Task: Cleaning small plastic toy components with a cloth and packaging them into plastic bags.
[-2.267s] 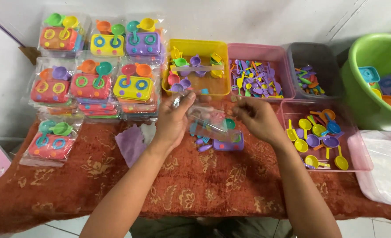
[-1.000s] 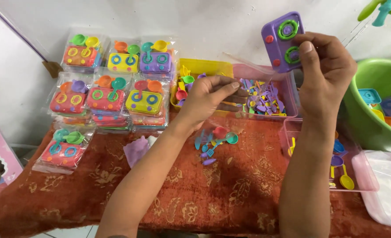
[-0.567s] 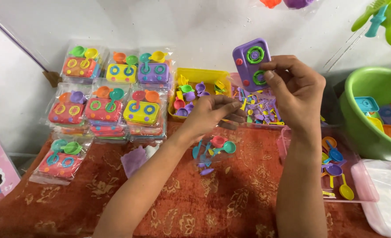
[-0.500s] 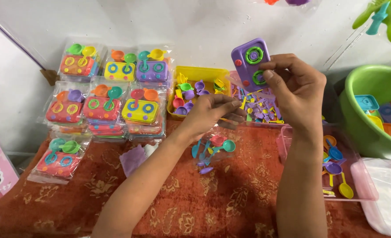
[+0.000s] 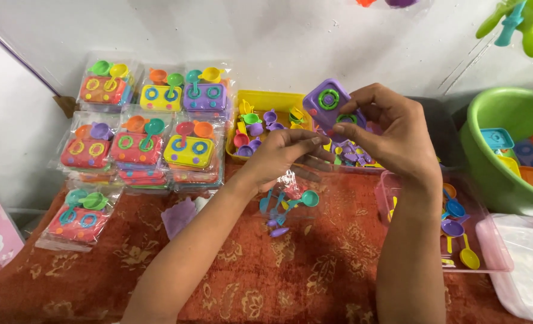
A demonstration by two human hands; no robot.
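Fingers [image 5: 362, 99] of the right hand [image 5: 392, 135] are curled around a purple toy stove [image 5: 329, 105], the thumb under its lower edge and the fingertips pressing its right side, so the stove stands tilted in the air above the trays with its 2 green burner rings facing the camera. The left hand [image 5: 281, 153] has its fingers drawn together in a pinch on the top edge of a clear plastic bag [image 5: 290, 195]; the bag hangs from that pinch just above the red patterned cloth [image 5: 290, 270]. Through the bag show small toy pieces, among them a green spoon-shaped one, blue ones and a purple one. The stove is just above and to the right of the bag's mouth, not touching it as far as can be seen.

Behind the hands sits a yellow tray [image 5: 272, 99] with small cups and pots. To the right, a pink tray [image 5: 500, 255] holds little pans and spoons, and a green basin [image 5: 488, 174] holds flat coloured pieces. On the left, packed sets [image 5: 152, 144] of stoves in clear bags are stacked in rows against the white wall.
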